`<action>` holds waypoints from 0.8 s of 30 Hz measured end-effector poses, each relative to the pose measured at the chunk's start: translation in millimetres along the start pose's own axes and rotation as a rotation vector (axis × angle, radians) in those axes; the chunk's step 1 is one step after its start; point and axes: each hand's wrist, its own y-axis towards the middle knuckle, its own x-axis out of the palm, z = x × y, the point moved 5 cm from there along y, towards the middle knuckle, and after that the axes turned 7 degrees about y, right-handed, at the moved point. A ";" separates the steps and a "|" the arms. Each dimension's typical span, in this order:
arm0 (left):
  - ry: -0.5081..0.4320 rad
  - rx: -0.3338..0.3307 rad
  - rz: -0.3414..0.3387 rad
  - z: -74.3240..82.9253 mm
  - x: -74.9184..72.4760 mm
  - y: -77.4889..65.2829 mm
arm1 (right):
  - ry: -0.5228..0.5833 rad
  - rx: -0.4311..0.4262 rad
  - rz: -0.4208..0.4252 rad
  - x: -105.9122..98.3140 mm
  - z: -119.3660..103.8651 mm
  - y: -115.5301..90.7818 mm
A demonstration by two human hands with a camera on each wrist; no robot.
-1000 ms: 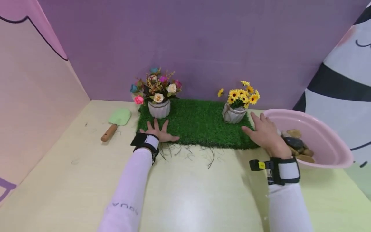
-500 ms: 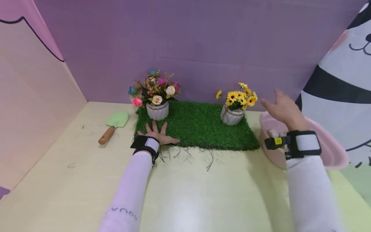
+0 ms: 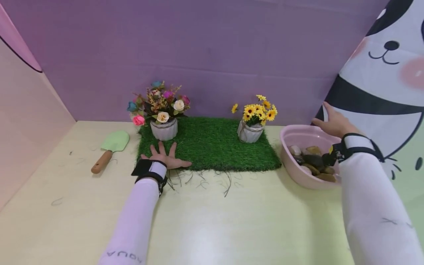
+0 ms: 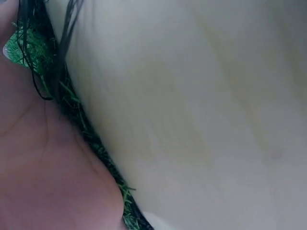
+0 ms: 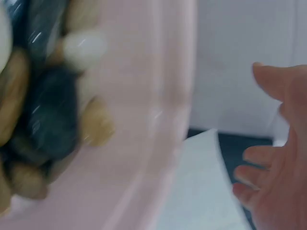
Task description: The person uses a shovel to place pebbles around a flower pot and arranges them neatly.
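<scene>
My left hand rests with spread fingers on the front left part of a green artificial grass mat. Its palm and the mat's edge fill one side of the left wrist view. My right hand is over the far right rim of a pink plastic basin, holding nothing. In the right wrist view its thumb is extended and its fingers are slightly bent, apart from the basin's rim. Several smooth stones lie in the basin; my right forearm hides part of it.
Two white pots stand on the mat: one with mixed flowers at left, another with yellow flowers at right. A green hand trowel with a wooden handle lies left of the mat. Dark loose strands lie before it. A purple wall stands behind.
My right hand has moved from beside the yellow flowers, rightward over the basin to its far right side. The head view has turned right. My left hand stays on the mat.
</scene>
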 end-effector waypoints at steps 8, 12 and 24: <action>0.043 0.002 0.002 0.7 2.3 0.0 | -0.061 0.096 -0.108 15.3 34.5 1.9; 0.051 0.007 -0.002 1.9 5.4 0.3 | -0.080 0.111 -0.148 21.9 36.2 2.4; 0.030 0.015 -0.018 3.9 10.7 -1.3 | -0.105 0.119 -0.115 30.3 40.0 9.9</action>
